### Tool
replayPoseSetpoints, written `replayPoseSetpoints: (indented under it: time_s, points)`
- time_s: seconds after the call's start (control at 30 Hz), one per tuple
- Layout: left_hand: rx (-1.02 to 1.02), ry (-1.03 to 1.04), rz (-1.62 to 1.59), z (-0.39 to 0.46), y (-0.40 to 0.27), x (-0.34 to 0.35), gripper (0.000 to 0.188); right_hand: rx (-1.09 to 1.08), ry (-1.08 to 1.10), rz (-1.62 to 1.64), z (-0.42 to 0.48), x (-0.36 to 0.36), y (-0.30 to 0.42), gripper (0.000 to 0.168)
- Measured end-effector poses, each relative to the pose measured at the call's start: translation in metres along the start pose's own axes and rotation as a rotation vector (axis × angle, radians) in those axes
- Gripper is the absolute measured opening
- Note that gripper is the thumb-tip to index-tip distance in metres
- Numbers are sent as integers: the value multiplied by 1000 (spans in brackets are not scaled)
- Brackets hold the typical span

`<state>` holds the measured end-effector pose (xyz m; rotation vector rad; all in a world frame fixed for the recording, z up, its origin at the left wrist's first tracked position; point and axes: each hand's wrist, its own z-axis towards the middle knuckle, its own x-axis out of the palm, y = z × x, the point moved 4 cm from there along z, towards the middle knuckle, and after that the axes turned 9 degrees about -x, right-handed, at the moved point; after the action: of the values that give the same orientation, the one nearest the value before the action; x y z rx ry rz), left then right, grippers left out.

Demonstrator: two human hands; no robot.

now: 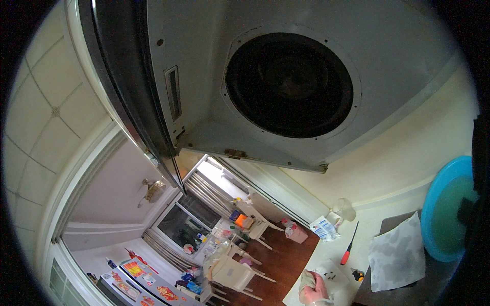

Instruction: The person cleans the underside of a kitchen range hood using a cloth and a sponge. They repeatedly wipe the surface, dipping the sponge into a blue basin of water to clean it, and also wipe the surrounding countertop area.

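Note:
My right hand, as it appears from its place low in the picture, grips a crumpled greenish-grey cloth above the white counter. My left hand is out of view. Close by on the counter lie a pale sheet with small dark pieces on it, a screwdriver with a red and black handle, and a small yellow and black tool. Overhead is the grey metal housing of a range hood with a round dark fan opening.
A blue basin of cloudy liquid stands at the right, beside a damp, spotted sheet. A clear container and a printed packet are near the wall. The hood's black front panel hangs left. Beyond the doorway are chairs and a refrigerator.

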<state>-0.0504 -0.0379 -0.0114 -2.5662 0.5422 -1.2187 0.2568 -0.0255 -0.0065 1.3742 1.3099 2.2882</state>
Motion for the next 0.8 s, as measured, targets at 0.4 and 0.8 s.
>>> replayPoseSetpoints:
  time_s: [0.4,0.8]
  points:
    - [529,-509,167,62,-68,73,55,-123,724,-551,-92,71,4,34]
    - [374,-324,47,90,-71,62,28,-159,77,-1215,-29,-93,127,37]
